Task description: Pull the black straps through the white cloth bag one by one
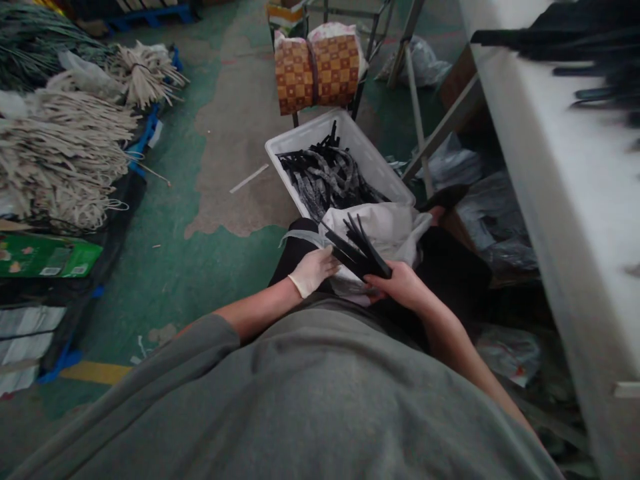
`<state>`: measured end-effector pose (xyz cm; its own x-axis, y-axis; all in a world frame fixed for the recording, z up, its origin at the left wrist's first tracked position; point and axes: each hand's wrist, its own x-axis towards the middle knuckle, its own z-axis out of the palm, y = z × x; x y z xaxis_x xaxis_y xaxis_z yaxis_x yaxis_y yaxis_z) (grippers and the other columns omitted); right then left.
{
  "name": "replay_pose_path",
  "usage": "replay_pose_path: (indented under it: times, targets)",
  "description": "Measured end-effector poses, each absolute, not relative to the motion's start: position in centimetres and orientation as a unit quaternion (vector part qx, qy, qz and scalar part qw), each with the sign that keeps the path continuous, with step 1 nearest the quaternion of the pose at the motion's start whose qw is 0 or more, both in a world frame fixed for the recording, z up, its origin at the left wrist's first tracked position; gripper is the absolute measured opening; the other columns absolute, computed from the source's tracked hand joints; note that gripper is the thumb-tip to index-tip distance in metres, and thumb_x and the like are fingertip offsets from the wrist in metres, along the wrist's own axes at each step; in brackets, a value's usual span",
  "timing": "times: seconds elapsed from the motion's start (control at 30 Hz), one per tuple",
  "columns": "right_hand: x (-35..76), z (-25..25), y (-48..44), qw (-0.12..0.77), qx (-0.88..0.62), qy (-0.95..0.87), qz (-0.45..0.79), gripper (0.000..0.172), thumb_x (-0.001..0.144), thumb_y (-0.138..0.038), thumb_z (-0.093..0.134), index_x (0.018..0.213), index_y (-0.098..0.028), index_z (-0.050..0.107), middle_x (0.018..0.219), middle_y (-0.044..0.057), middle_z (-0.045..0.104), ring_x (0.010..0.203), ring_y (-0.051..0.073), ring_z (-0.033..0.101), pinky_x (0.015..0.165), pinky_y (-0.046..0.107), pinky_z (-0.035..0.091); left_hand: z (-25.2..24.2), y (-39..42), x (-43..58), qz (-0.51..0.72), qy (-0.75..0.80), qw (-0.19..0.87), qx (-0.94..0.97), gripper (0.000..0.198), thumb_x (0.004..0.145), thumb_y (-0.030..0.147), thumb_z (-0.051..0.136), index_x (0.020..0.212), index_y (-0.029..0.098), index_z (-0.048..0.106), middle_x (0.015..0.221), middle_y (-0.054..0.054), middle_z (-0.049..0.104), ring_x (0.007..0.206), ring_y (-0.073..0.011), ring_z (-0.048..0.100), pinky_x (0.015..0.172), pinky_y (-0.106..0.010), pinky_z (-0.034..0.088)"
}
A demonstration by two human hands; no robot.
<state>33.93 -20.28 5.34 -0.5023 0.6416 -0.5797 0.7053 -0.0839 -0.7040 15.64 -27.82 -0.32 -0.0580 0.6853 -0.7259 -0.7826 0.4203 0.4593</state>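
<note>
Head view: a bunch of black strips (363, 252) is held by the right hand (400, 283), whose fingers are clamped around the lower ends, while the free ends are spread toward the upper left. The bunch is kept above a white bag (400, 227), which is laid over the lap. By the left hand (315, 270), on which a pale glove (306, 275) is worn, the side of the bunch is met or nearly met; whether anything is gripped there cannot be told. Just beyond the bag, a white tub (363, 140) is seen, in which many dark strips (325, 175) are heaped.

Concerning the writing: on the green box (55, 250) at the left, two small white labels (50, 271) are printed, similar to barcodes, but they are too small to be read. A white tag (156, 134) is seen beside the pale cords (65, 147); its text cannot be made out. Behind the checked roll (295, 77), a packet (287, 19) is printed in orange, white and green, and its lettering is blurred.
</note>
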Motion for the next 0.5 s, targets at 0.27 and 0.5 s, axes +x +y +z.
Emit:
replay_pose_path:
  times: [0.27, 0.5]
  targets:
    - [36.0, 4.1, -20.0, -0.163, 0.543, 0.585, -0.58, 0.029, 0.074, -0.042, 0.065, 0.075, -0.013, 0.068, 0.046, -0.003, 0.051, 0.045, 0.012, 0.048, 0.049, 0.025, 0.042, 0.9, -27.4, 15.6, 0.494, 0.46, 0.734, -0.081, 0.022, 0.095, 0.028, 0.049, 0.093, 0.014, 0.066, 0.095, -0.011, 0.071, 0.09, -0.018, 0.067, 0.088, -0.03, 0.049]
    - [35.2, 2.9, -21.4, -0.191, 0.419, 0.631, -0.625, 0.036, 0.065, -0.042, 0.075, 0.091, -0.017, 0.069, 0.08, 0.005, 0.07, 0.075, 0.022, 0.063, 0.066, 0.032, 0.052, 2.9, -28.5, 16.3, 0.397, 0.421, 0.816, -0.008, 0.024, 0.092, 0.029, 0.052, 0.092, 0.011, 0.069, 0.089, -0.015, 0.072, 0.083, -0.0215, 0.069, 0.082, -0.032, 0.052]
